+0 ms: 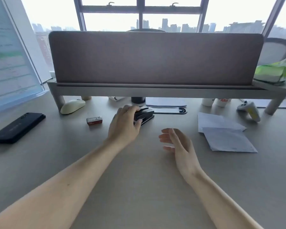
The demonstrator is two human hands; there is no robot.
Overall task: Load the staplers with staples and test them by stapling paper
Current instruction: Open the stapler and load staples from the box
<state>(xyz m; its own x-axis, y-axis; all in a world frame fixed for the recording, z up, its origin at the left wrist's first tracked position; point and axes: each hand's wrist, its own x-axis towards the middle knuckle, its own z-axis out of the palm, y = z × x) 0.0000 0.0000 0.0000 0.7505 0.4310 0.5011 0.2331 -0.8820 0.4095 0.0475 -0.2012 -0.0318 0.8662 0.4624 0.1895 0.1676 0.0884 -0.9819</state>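
A black stapler (144,114) lies on the desk just below the shelf. My left hand (125,123) grips its near end, fingers curled over the top and thumb against its side. A small red and white staple box (94,120) sits to the left of that hand. My right hand (177,142) hovers over the desk nearer to me, fingers straight and holding nothing. Folded sheets of paper (224,132) lie to the right.
A grey shelf with a fabric partition (155,58) spans the desk's back. A black phone (18,128) lies at the left, a cream mouse (73,105) under the shelf, a white game controller (249,109) at the right. A green bag (274,71) sits on the shelf.
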